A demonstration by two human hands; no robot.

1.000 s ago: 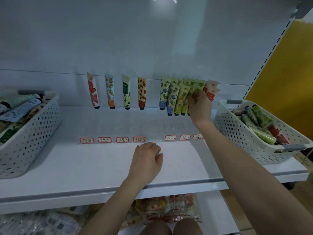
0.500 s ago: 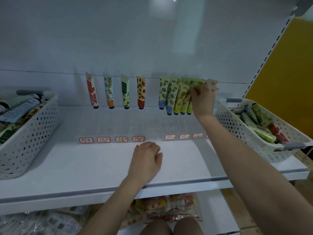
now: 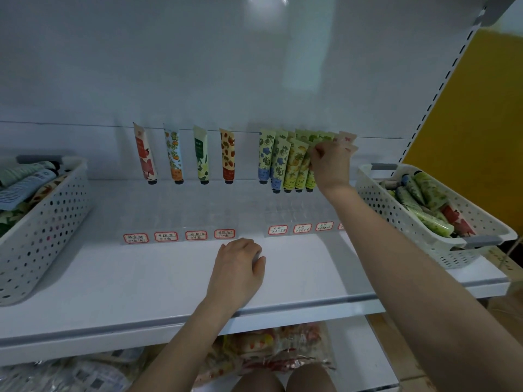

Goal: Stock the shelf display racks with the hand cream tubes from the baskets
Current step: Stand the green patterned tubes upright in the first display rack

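The right hand [image 3: 329,165] is raised to the back of the shelf [image 3: 141,278], where its fingers [image 3: 318,151] are curled and pinched on the upper end of a green tube [image 3: 310,178] standing in the right-hand rack [image 3: 297,210]. The tube is packed among other green, yellow and blue-flowered tubes, all upright or slightly tilted with their dark caps down. Whether the thumb is also closed on a neighbouring tube cannot be told.

The left hand [image 3: 237,267] is rested on the shelf near its front edge, its fingers tucked under in a loose fist, with nothing held.

Four single tubes [image 3: 175,157] are stood apart in the left-hand rack [image 3: 175,213], with bare slots in front of them. Both racks are clear, ridged plastic, fronted by red-bordered labels [image 3: 277,230]. Smooth white shelf lies open between the racks and the front lip.

A perforated white plastic basket [image 3: 376,199] with grey handles is set just beside the right forearm, with soft, flat-ended tubes [image 3: 424,193] heaped inside. A matching basket [image 3: 42,236] is placed at the left end.
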